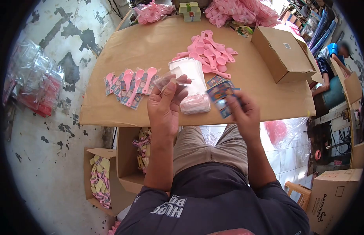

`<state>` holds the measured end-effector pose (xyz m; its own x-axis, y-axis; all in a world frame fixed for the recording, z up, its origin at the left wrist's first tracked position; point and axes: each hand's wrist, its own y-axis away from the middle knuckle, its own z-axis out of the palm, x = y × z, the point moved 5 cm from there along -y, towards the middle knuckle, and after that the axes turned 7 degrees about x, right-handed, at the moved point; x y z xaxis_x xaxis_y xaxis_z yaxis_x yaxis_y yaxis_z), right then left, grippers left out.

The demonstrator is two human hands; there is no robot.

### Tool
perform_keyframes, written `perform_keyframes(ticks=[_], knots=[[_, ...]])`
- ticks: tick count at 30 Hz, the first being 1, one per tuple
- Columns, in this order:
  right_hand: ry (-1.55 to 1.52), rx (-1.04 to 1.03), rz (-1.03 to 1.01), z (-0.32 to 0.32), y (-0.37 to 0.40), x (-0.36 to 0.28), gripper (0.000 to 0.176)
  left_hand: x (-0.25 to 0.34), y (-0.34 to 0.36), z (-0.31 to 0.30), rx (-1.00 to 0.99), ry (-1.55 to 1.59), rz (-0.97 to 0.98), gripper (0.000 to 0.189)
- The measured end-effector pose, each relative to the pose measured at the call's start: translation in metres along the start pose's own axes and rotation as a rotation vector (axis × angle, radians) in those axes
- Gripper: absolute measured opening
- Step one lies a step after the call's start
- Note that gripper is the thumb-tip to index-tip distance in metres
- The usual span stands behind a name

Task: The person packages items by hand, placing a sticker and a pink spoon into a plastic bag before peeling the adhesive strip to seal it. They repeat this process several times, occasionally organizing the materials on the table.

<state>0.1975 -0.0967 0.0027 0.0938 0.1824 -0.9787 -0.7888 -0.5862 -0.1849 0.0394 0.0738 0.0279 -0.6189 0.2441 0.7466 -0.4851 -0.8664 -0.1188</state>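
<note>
My left hand (166, 100) is raised over the table's near edge, fingers closed on a clear plastic bag (168, 78). To its right, my right hand (243, 113) pinches a blue printed card (222, 101). More cards (216, 80) lie just behind that one. Between my hands sits a stack of clear bags (193, 82), with a bundled pile of plastic (195, 103) at its near end. Several pink spoons (130, 84) rest on blue cards at the left. A heap of loose pink spoons (211, 51) lies behind the bag stack.
An open cardboard box (276, 55) stands on the table (127, 43) at right. Pink bagged goods (242, 11) line the far edge. Boxes of small packets (99, 180) stand below left. Another person (331, 58) is at far right.
</note>
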Motion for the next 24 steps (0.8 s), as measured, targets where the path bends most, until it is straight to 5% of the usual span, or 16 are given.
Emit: perform_keyframes(ticks=[8, 17, 24], knots=[[-0.27, -0.168, 0.105, 0.037, 0.009, -0.012, 0.018, -0.019, 0.012, 0.024, -0.067, 0.02, -0.04, 0.033], [-0.064, -0.215, 0.036, 0.025, 0.011, -0.017, 0.016, -0.027, 0.013, 0.035, -0.086, 0.023, -0.048, 0.033], [-0.287, -0.069, 0.105, 0.024, 0.016, -0.021, 0.016, -0.026, 0.019, 0.04, -0.073, 0.042, -0.073, 0.039]])
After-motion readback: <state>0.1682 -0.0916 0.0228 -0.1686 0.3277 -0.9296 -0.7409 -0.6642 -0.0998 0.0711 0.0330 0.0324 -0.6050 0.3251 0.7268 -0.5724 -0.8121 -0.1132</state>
